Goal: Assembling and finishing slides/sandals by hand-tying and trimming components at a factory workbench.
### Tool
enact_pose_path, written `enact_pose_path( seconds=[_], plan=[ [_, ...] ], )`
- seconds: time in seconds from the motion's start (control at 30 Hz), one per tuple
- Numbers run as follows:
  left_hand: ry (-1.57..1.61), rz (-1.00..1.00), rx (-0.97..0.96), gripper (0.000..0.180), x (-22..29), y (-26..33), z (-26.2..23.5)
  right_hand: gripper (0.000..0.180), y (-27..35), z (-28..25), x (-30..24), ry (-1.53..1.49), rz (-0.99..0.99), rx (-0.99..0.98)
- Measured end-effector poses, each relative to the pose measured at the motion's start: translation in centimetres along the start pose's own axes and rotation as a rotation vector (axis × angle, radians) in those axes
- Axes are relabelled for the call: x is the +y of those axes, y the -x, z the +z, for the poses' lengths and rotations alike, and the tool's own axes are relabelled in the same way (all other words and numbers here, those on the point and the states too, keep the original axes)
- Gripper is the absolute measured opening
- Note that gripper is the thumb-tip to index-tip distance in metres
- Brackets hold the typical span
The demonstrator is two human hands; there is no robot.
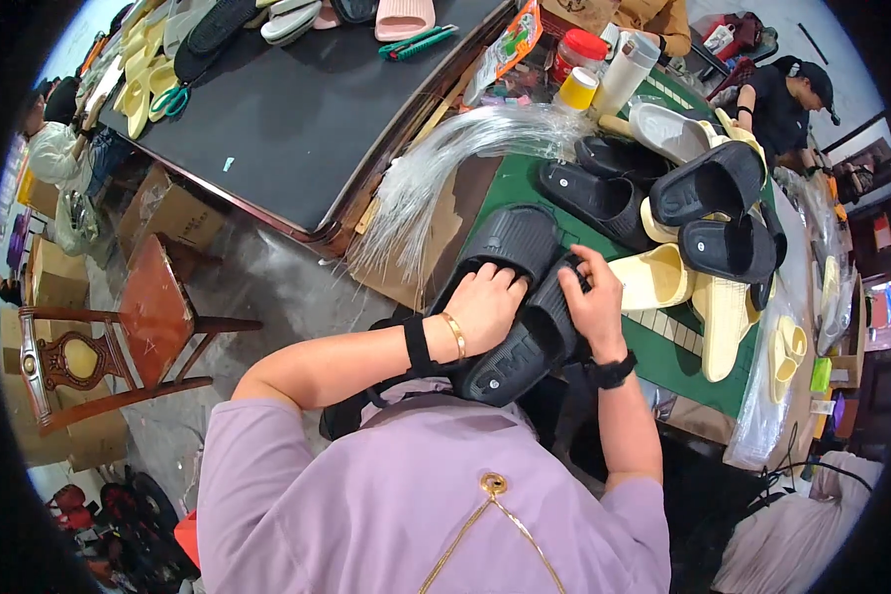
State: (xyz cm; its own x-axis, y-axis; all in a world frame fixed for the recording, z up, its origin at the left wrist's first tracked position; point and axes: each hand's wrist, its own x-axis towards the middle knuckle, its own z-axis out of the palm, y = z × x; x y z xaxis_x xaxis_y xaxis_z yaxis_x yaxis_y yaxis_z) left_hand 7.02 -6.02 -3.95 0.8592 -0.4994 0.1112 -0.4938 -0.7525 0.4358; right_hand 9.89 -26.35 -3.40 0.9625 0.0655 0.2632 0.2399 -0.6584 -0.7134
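Two black slide sandals lie side by side at the near edge of the green work mat, close to my body. My left hand (483, 309) has its fingers curled into the opening of the left black slide sandal (513, 238), under its ribbed strap. The right black slide sandal (527, 348) points its heel toward me, with a small round pale sticker on the footbed. My right hand (596, 305) grips its strap from the right side, fingers bent over the edge. Part of the strap is hidden by that hand.
Black and cream slide sandals (711, 183) pile up on the green mat (708, 384) to the right. A bundle of clear plastic strips (445, 158) hangs at the mat's left. Beyond stands a black-topped table (277, 139); a wooden chair (153, 317) is left. A person (787, 109) works far right.
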Motion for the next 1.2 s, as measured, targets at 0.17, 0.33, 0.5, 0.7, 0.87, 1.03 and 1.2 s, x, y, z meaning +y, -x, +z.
enact_pose_path(
  seconds=[0.17, 0.33, 0.5, 0.7, 0.87, 1.03, 1.2],
  plan=[
    [0.12, -0.002, 0.014, 0.028, -2.3, -1.0, -1.4, 0.026, -3.9, 1.2, 0.1, 0.029, 0.024, -0.055],
    [0.25, -0.138, 0.203, 0.014, -4.5, -1.9, -5.0, 0.027, -7.7, 2.3, 0.4, -0.067, -0.082, -0.015],
    [-0.032, -0.341, 0.127, 0.017, -8.8, -4.7, -5.5, 0.035, -5.8, -0.1, 0.2, 0.137, -0.193, -0.024],
    [-0.171, -0.387, 0.075, 0.015, -11.8, -7.2, -3.5, 0.052, -0.8, -0.3, -5.6, 0.363, -0.415, -0.127],
    [-0.257, -0.398, 0.045, 0.013, -12.3, -8.1, -2.7, 0.059, -1.6, 1.7, -5.3, 0.578, -0.544, -0.212],
    [-0.255, -0.384, 0.094, 0.013, -12.8, -7.8, -2.5, 0.062, -2.2, 1.7, -5.2, 0.537, -0.615, -0.237],
    [-0.264, -0.448, 0.215, 0.017, -13.0, -8.1, -2.2, 0.035, -2.7, 1.7, -4.1, 0.575, -0.65, -0.239]
  ],
)
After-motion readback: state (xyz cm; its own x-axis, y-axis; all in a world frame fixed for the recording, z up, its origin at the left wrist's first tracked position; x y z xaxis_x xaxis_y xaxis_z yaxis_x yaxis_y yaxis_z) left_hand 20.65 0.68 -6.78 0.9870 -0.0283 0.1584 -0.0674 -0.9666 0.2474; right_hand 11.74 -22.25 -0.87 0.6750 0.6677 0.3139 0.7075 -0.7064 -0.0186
